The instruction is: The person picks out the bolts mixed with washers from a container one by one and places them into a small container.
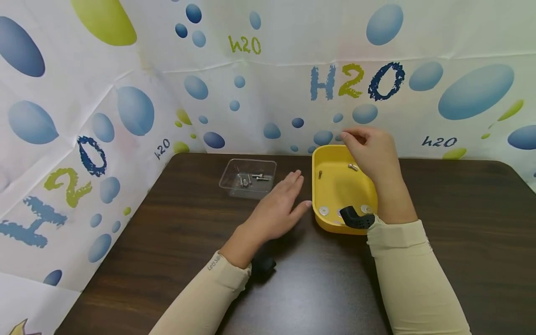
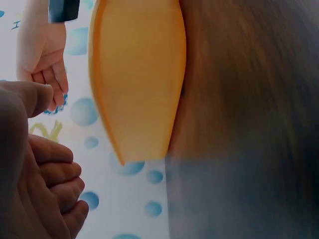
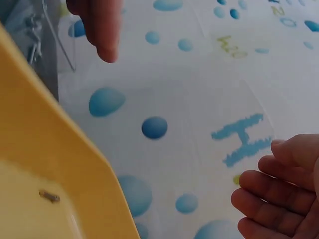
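My left hand [image 1: 276, 204] is stretched out above the table, its thumb near the side of a yellow tray [image 1: 315, 186]. In the left wrist view, nothing shows between that hand's thumb and fingers [image 2: 62, 174]. Over the far right part of the tray hovers my right hand [image 1: 372, 153]. Its loosely bent fingers [image 3: 264, 196] hold nothing visible in the right wrist view. Inside the tray lie a bolt [image 1: 353, 167] by the right hand, a small screw [image 1: 320, 174] at the left, and round washers [image 1: 324, 211] along the near end.
A clear plastic box [image 1: 228, 184] with several metal bolts [image 1: 244, 181] stands left of the tray on the dark wooden table [image 1: 180, 223]. Behind the table hangs a white printed sheet [image 1: 284, 83]. Black wrist devices [image 1: 356, 217] sit at both sleeves.
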{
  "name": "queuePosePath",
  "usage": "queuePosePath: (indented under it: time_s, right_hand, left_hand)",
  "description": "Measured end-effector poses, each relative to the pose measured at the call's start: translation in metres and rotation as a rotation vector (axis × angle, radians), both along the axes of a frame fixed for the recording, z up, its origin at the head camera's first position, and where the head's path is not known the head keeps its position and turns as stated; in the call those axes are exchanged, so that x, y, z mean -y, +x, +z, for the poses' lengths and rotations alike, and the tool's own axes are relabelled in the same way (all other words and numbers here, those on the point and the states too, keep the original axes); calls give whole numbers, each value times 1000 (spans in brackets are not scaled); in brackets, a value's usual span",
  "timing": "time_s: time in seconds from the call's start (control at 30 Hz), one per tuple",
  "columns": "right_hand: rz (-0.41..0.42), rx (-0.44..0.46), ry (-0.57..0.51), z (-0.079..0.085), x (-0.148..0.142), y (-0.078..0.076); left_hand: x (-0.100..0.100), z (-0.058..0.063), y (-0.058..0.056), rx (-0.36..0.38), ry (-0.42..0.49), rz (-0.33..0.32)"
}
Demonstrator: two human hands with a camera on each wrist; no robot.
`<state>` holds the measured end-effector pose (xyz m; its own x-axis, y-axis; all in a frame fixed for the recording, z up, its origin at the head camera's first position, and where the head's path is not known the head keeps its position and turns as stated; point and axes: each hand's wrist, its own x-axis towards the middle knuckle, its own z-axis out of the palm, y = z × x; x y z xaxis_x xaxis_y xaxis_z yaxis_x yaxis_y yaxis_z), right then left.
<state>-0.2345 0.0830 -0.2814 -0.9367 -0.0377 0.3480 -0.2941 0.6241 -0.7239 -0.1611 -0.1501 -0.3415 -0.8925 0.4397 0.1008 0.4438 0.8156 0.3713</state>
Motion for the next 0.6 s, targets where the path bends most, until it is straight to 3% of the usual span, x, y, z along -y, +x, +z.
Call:
queuePosePath:
  time_s: [0.3, 0.47, 0.6]
  right_hand:
    - [-9, 5, 78, 3, -8, 1]
    - [30, 39, 182, 9, -6, -12]
    - [55, 107, 265, 5, -5, -27]
  left_hand:
    - [-21, -10, -3, 7, -79, -62]
    - [-23, -12, -3, 21, -88, -67]
    - [-25, -14, -3, 28, -100, -70]
